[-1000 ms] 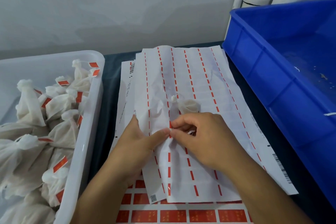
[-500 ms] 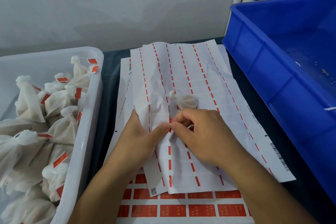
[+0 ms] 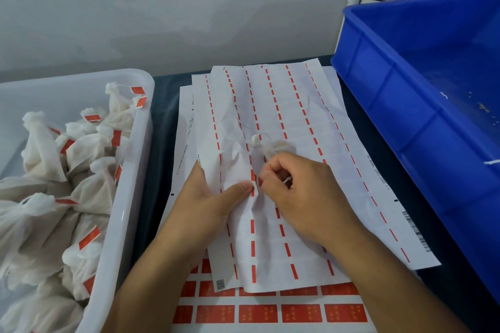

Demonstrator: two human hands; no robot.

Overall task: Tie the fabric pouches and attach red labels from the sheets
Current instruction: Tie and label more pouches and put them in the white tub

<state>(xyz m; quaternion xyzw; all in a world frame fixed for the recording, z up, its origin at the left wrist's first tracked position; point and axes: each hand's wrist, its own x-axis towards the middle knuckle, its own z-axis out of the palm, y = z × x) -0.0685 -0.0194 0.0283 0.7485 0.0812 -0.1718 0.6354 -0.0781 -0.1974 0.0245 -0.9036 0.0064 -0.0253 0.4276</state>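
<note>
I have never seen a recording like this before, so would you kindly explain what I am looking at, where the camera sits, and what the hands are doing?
There is no machine here: a person works with two bare hands, and the one camera sits on their head, looking forward and down at a dark table.

In the middle lies a stack of white label sheets; the top one is mostly peeled, with only thin red strips left. A sheet with whole red labels shows at the near edge. The left hand holds the top sheet down with its thumb. The right hand pinches at a red strip beside that thumb, and a small tied fabric pouch lies just beyond its fingers.

On the left, a white tub holds finished pouches with red labels. On the right stands a blue crate.
</note>
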